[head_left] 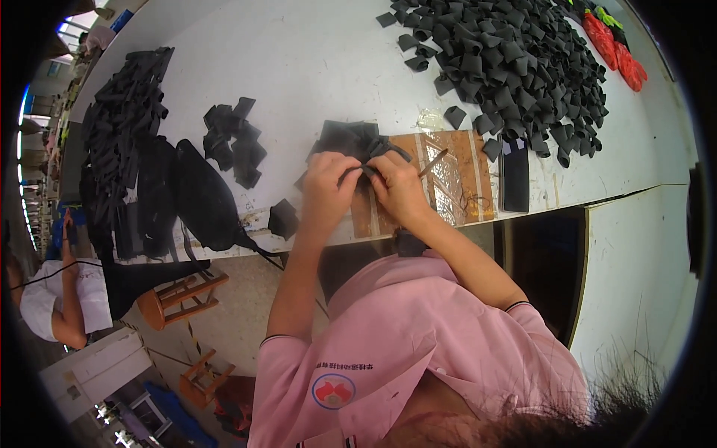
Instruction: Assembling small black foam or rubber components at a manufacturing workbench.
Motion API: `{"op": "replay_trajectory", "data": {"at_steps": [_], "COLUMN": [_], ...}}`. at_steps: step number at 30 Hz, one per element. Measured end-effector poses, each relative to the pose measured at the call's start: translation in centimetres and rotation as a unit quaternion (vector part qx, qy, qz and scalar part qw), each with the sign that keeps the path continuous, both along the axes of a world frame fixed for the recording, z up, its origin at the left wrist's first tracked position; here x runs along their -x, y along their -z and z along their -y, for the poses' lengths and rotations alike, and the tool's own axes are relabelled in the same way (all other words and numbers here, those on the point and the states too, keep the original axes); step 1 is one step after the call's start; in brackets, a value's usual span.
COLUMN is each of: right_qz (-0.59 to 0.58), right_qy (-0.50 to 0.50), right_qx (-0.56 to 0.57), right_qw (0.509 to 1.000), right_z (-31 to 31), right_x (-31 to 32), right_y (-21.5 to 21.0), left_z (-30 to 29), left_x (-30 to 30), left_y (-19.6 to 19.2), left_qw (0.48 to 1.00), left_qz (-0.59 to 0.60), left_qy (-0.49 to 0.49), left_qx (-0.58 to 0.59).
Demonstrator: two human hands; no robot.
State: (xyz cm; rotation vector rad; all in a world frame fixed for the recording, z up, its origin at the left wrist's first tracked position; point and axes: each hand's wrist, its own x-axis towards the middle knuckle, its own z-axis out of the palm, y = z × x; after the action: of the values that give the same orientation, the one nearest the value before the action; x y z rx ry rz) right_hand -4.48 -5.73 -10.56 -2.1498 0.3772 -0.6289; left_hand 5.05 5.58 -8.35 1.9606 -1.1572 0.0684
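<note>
My left hand (328,185) and my right hand (398,188) are close together over the near edge of the table. Their thumbs and fingers pinch a small dark grey fabric piece (364,170), mostly hidden by the fingers. Just beyond them lies a loose heap of similar dark pieces (347,136). Under my right hand is a brown board (478,175) wrapped in clear tape. A thin, brownish pointed tool (435,161) sticks out beside that hand; whether the hand touches it I cannot tell. One single dark piece (283,219) lies left of my left wrist.
A big pile of folded dark pieces (515,67) covers the far right of the white table (299,60). Dark strips (123,127) and a black bag-like item (205,198) lie at left, near a small cluster (235,142). Wooden stools (179,299) and another person (67,299) are beyond the left edge.
</note>
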Motion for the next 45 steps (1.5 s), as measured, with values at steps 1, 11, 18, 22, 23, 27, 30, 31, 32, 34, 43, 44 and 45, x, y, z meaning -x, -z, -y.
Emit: {"op": "replay_trajectory", "data": {"at_steps": [1,11,18,22,23,27,30,31,32,34,43,44,45], "right_qz": [0.012,-0.055,-0.045,-0.049,-0.052,-0.083,-0.053,-0.047,-0.063,-0.089,-0.078,-0.074,-0.056], "right_qy": [0.001,-0.073,-0.114,-0.158,-0.186,-0.232,-0.24,-0.24,-0.232,-0.223,-0.251,-0.248,-0.225], "right_qx": [-0.021,-0.035,-0.042,-0.033,-0.035,-0.027,-0.072,-0.067,-0.098,-0.134,-0.125,-0.121,-0.085], "right_qw": [1.0,0.995,0.992,0.986,0.98,0.969,0.967,0.967,0.966,0.961,0.957,0.958,0.969], "right_z": [0.0,0.5,0.3,0.2,0.2,0.1,0.5,0.6,0.6,0.8,1.5,1.4,1.3], "right_x": [0.1,0.5,0.7,0.7,0.8,1.4,1.8,2.1,2.5,3.1,4.0,4.1,4.3], "right_y": [-0.2,-0.3,-0.2,-1.0,-1.4,-2.8,-2.8,-3.1,-3.5,-4.2,-4.3,-4.2,-4.1], "left_z": [-0.2,-2.3,-3.7,-4.2,-4.5,-5.2,-4.6,-4.5,-4.6,-4.9,-4.8,-4.7,-4.4], "left_x": [0.2,2.7,3.6,3.4,3.2,2.8,3.4,3.7,3.8,3.9,4.2,4.2,4.5], "left_y": [0.2,1.0,1.0,0.2,0.1,0.1,-1.0,-1.6,-1.8,-1.7,-2.8,-3.0,-3.1], "left_qw": [1.0,0.962,0.939,0.894,0.894,0.865,0.846,0.829,0.833,0.799,0.779,0.787,0.79], "left_qz": [-0.007,-0.266,-0.338,-0.442,-0.442,-0.5,-0.533,-0.557,-0.552,-0.601,-0.625,-0.613,-0.608], "left_qy": [-0.001,-0.066,-0.069,-0.071,-0.07,-0.008,-0.027,-0.04,-0.037,-0.01,0.014,0.014,0.018], "left_qx": [-0.004,-0.009,0.005,0.005,0.003,-0.023,-0.014,0.004,0.007,0.02,-0.045,-0.073,-0.072]}}
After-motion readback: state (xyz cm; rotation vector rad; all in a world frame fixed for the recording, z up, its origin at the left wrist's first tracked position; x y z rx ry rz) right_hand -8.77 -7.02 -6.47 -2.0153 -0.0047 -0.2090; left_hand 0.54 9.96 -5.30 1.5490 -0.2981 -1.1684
